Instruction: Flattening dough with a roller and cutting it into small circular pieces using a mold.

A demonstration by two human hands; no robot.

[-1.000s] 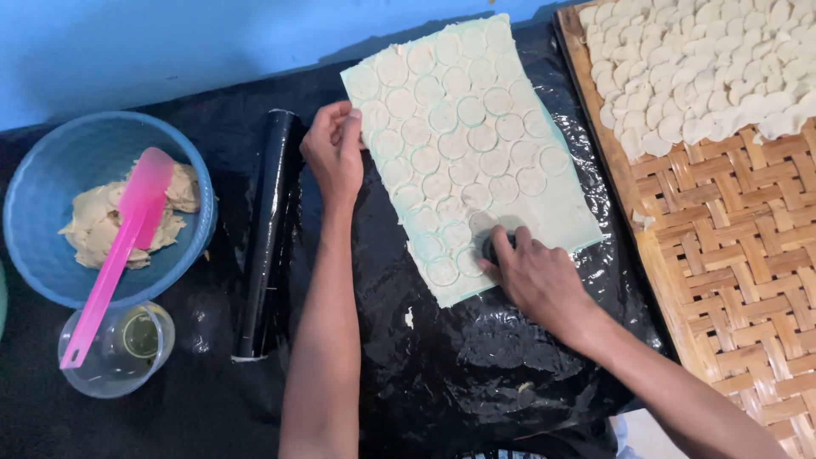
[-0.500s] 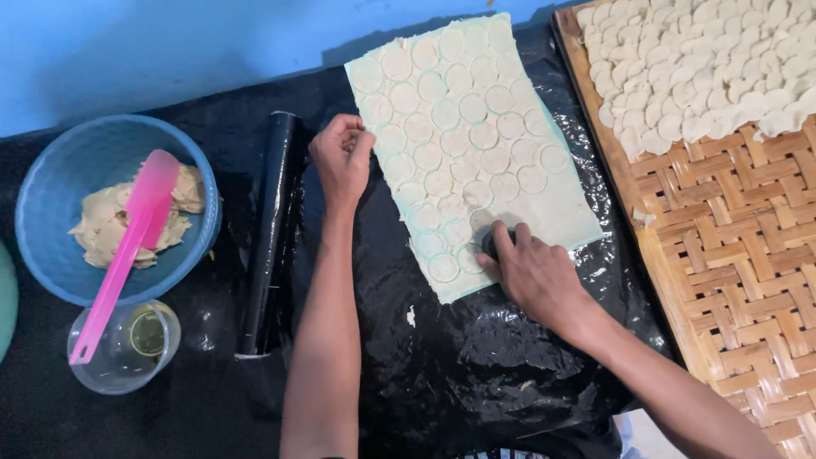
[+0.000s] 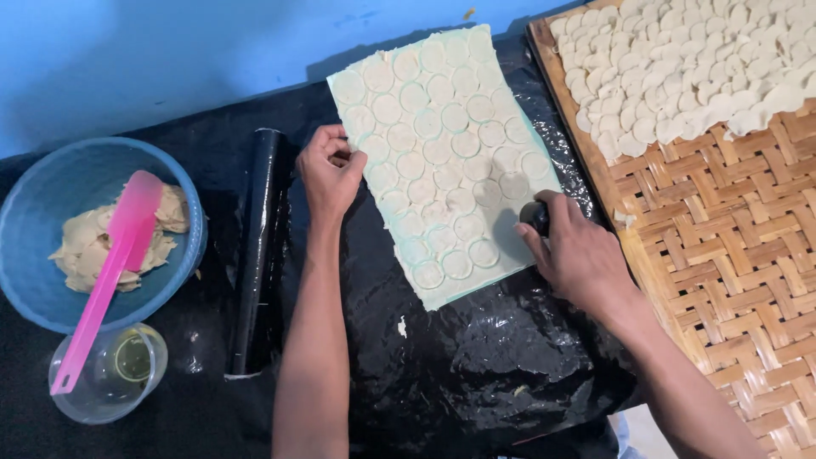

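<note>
A thin rolled dough sheet (image 3: pixel 446 161), marked with many cut circles, lies on black plastic wrap (image 3: pixel 476 365). My left hand (image 3: pixel 330 174) rests with curled fingers at the sheet's left edge, pressing it down. My right hand (image 3: pixel 571 251) grips a small dark round cutter (image 3: pixel 535 217) and presses it into the sheet's lower right corner. Most of the cutter is hidden under my fingers.
A black rolling pin (image 3: pixel 257 251) lies left of my left arm. A blue bowl (image 3: pixel 34 297) holds dough scraps and a pink spatula (image 3: pixel 109 272); a clear cup of oil (image 3: pixel 115 374) stands below it. A woven bamboo tray (image 3: pixel 731 272) at right carries several cut dough rounds (image 3: pixel 680 68).
My right hand has shifted the cutter slightly right along the sheet's lower edge to a new spot. My left hand stays at the left edge.
</note>
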